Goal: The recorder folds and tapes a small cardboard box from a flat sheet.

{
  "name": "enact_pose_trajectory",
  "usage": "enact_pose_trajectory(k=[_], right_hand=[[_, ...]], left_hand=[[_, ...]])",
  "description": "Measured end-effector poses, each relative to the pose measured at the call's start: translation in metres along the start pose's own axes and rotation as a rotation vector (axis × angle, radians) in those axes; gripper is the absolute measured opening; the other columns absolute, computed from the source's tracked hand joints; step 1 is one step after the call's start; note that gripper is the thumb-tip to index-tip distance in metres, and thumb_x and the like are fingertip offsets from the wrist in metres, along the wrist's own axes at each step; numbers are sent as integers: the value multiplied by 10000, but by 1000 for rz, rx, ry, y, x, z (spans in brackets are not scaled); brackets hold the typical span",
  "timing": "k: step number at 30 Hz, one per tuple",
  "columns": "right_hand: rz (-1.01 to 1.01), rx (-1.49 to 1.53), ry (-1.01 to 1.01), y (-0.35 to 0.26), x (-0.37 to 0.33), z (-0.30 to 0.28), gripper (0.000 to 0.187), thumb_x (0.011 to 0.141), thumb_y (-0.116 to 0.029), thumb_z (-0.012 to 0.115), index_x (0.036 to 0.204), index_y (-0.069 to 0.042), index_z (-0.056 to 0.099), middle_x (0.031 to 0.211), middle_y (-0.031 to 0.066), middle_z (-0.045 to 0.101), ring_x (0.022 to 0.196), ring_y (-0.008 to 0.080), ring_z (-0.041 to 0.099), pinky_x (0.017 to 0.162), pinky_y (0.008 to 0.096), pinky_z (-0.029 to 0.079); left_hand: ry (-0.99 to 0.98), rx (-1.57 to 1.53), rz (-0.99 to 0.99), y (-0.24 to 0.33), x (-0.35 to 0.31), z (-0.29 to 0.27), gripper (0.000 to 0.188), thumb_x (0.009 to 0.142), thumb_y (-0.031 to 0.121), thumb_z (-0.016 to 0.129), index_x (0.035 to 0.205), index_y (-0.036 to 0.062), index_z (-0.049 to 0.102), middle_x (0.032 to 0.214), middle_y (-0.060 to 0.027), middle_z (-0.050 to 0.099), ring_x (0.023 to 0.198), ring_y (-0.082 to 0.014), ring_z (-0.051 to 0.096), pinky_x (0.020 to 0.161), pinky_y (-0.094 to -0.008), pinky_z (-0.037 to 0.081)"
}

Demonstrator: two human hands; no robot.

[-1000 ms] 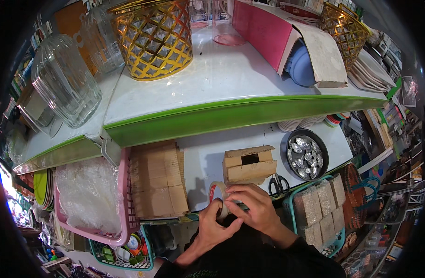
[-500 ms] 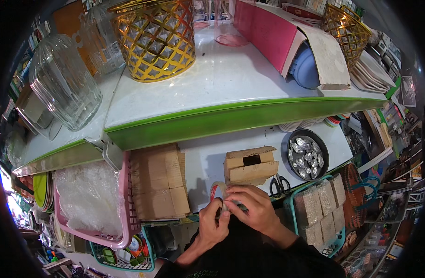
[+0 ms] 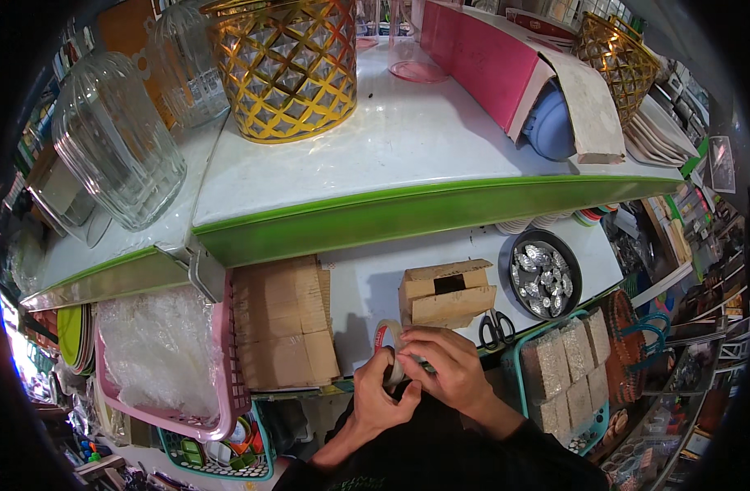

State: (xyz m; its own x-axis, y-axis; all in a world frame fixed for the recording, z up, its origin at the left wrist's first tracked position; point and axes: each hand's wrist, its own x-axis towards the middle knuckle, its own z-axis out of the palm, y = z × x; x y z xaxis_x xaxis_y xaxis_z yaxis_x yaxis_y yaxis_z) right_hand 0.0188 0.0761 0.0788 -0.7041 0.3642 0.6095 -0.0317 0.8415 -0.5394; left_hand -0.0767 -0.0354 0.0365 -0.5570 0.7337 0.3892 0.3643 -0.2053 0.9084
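A roll of clear tape [image 3: 382,337] is held upright in front of my body, just off the lower shelf's front edge. My left hand [image 3: 378,394] is closed around the roll's near side, its thumb now off the tape. The fingers of my right hand [image 3: 450,365] are bent together at the roll's right side, touching it; whether they pinch the tape's loose end cannot be made out. Just beyond the hands stands a small brown cardboard box [image 3: 449,307] with its top flaps partly open. Black-handled scissors [image 3: 496,329] lie to its right.
Flattened cardboard [image 3: 285,327] lies on the left beside a pink basket [image 3: 220,421] of bubble wrap. At right are a dark round pan [image 3: 518,286] with silvery pieces and a teal basket [image 3: 522,385] of wrapped blocks. A green-edged upper shelf [image 3: 440,217] overhangs, bearing glassware.
My left thumb has moved away from the tape roll toward the lower right. The whole view has shifted slightly; both hands stay at the roll.
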Motion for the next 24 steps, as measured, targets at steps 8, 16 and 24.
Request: enact_pose_trajectory(k=[8,16,24], right_hand=[[-63,-64,9,-3,-2,3,220,770,-66,781,913,14,633,975,139,682,908,304,698,738,368,581],[-105,-71,33,-3,-2,4,228,766,-83,780,935,16,664,992,133,679,853,290,697,698,354,576],[-75,-53,36,-2,-1,3,200,781,-58,761,934,15,655,981,124,679,839,277,695,684,348,571]], left_hand=[[18,-31,-137,-5,-2,1,318,691,144,702,735,19,413,613,-81,388,524,-151,367,467,-315,341],[58,-56,-59,-8,-3,3,386,764,260,709,736,9,417,631,-103,371,546,-177,347,478,-330,332],[69,-41,-2,-11,-2,2,468,906,391,629,759,-6,430,644,-81,350,565,-181,348,498,-341,310]])
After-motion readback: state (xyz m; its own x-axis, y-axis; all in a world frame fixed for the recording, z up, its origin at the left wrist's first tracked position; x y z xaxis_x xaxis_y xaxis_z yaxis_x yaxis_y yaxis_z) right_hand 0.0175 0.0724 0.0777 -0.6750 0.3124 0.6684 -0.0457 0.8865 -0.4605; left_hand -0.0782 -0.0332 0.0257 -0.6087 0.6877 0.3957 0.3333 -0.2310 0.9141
